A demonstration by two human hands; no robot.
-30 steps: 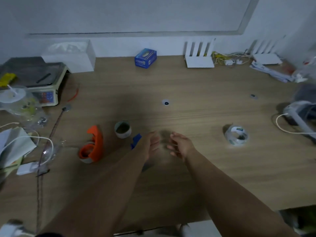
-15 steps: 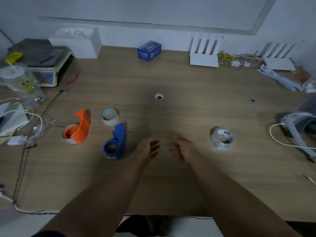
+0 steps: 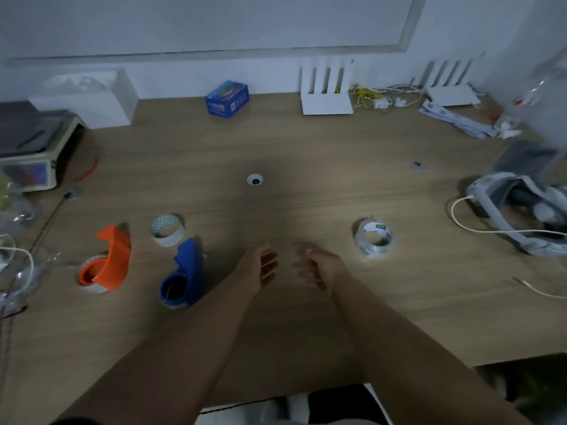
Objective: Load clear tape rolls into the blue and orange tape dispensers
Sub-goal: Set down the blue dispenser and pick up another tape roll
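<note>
An orange tape dispenser (image 3: 107, 265) lies at the left of the wooden desk with a roll seated in it. A blue tape dispenser (image 3: 183, 276) lies to its right, a roll edge showing at its base. Behind them sits a white tape roll (image 3: 167, 230). A clear tape roll (image 3: 373, 237) rests on the desk right of centre. My left hand (image 3: 260, 268) and my right hand (image 3: 322, 268) hover side by side over the desk between the blue dispenser and the clear roll, fingers apart, holding nothing.
A scale (image 3: 33, 148) and a white box (image 3: 92, 96) stand at the back left, a blue box (image 3: 227, 99) and white routers (image 3: 326, 93) along the wall. A headset with a white cable (image 3: 515, 210) lies at the right. Cables and plastic bags (image 3: 18, 265) crowd the left edge.
The view has shifted, and the blue dispenser, hidden behind my left hand a second ago, is now in plain sight. Both hands stay close together and empty.
</note>
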